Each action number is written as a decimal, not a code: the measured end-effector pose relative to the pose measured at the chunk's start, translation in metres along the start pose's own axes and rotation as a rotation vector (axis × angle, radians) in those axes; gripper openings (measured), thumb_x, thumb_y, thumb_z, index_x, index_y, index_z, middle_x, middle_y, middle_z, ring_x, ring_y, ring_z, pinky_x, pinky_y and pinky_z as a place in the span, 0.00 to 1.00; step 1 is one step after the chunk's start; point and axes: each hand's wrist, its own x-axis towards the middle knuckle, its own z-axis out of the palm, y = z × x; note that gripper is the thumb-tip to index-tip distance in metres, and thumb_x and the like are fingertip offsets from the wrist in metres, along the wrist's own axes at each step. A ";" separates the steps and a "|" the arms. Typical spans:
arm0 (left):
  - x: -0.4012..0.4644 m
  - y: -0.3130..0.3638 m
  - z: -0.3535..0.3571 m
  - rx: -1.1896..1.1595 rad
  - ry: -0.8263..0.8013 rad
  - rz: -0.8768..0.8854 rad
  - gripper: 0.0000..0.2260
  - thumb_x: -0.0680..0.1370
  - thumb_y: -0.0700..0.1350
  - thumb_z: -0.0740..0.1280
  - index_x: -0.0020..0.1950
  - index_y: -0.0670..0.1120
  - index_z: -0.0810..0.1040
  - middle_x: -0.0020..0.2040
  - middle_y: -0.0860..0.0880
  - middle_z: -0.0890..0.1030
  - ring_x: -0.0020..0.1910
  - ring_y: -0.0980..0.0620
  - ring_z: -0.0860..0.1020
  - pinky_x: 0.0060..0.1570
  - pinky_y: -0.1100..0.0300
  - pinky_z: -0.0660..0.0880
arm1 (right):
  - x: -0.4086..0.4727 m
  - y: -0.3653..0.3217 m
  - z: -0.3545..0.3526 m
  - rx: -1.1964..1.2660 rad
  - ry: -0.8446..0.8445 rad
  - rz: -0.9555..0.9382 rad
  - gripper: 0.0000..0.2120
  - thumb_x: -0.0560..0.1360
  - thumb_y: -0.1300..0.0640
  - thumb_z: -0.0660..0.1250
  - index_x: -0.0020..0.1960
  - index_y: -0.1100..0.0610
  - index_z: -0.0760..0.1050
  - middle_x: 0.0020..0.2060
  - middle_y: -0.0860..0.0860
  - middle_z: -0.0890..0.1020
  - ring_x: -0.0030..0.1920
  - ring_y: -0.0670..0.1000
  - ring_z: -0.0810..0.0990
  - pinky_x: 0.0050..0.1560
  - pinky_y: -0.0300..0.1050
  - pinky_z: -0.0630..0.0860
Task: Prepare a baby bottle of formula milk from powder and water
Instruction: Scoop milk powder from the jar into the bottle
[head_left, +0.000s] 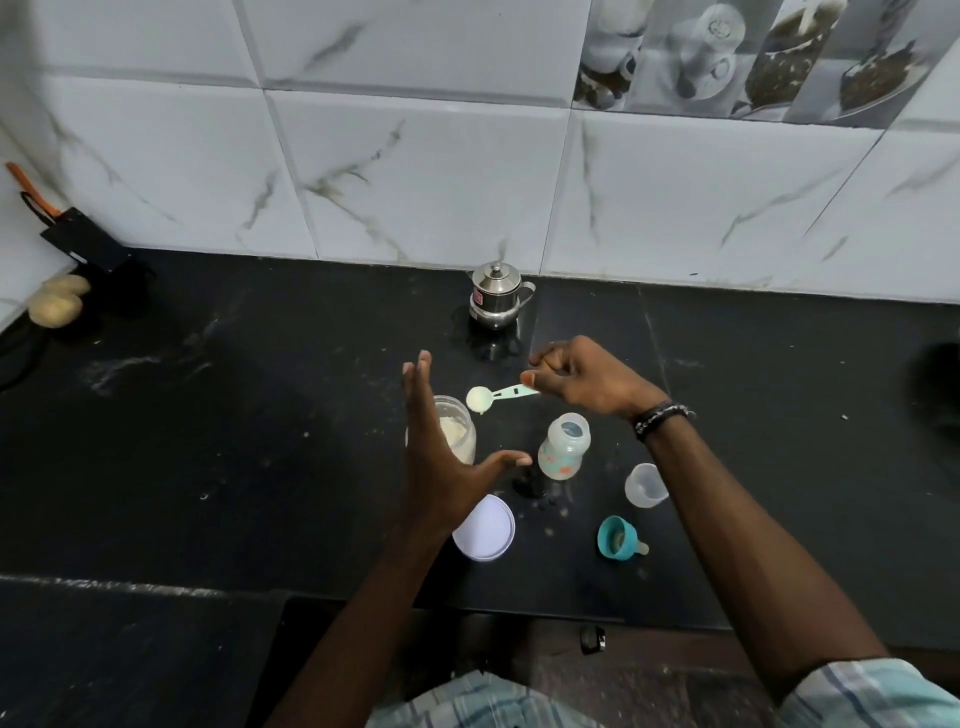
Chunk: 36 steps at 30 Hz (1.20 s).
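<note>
A dark stone table (208, 415) runs along a wall of white marbled tiles, seen from above. At the far left edge lie two pale potatoes (57, 304) beside a black holder (85, 239) leaning on the wall. Near the middle, the left hand (441, 441) hovers with fingers straight and thumb spread wide, holding nothing, just in front of an open clear jar of powder (457, 426). The jar's white lid (485, 527) lies flat on the table nearer the viewer. Above the jar's right side, a pale green scoop (498, 396) heaped with powder is pinched by its handle in the curled fingers of the right hand (582, 379), whose wrist wears a dark beaded band (660, 418). Behind, by the wall, stands a small lidded steel pot (496, 296). Right of the jar stands the open baby bottle (563, 444); further right lies a clear cap (644, 486), and nearer the viewer a teal collar with its teat (618, 538).
</note>
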 end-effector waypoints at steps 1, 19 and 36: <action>0.001 0.004 0.005 -0.003 -0.015 0.027 0.60 0.60 0.60 0.82 0.80 0.49 0.48 0.81 0.52 0.52 0.81 0.49 0.48 0.76 0.65 0.49 | -0.005 0.005 -0.007 0.018 0.022 -0.007 0.24 0.77 0.53 0.69 0.27 0.60 0.66 0.25 0.49 0.68 0.44 0.63 0.81 0.57 0.55 0.77; -0.006 0.013 0.097 0.050 -0.444 -0.364 0.49 0.65 0.46 0.82 0.79 0.44 0.56 0.77 0.45 0.64 0.76 0.48 0.63 0.74 0.55 0.62 | -0.083 0.054 -0.045 -0.010 0.162 0.227 0.22 0.77 0.52 0.70 0.25 0.54 0.70 0.29 0.57 0.75 0.53 0.68 0.79 0.54 0.66 0.75; -0.002 -0.005 0.108 0.109 -0.399 -0.257 0.24 0.65 0.47 0.81 0.60 0.48 0.80 0.52 0.52 0.84 0.48 0.56 0.81 0.48 0.61 0.79 | -0.051 -0.002 -0.011 -0.903 0.068 0.085 0.17 0.74 0.49 0.70 0.53 0.61 0.81 0.60 0.58 0.78 0.70 0.61 0.68 0.63 0.57 0.70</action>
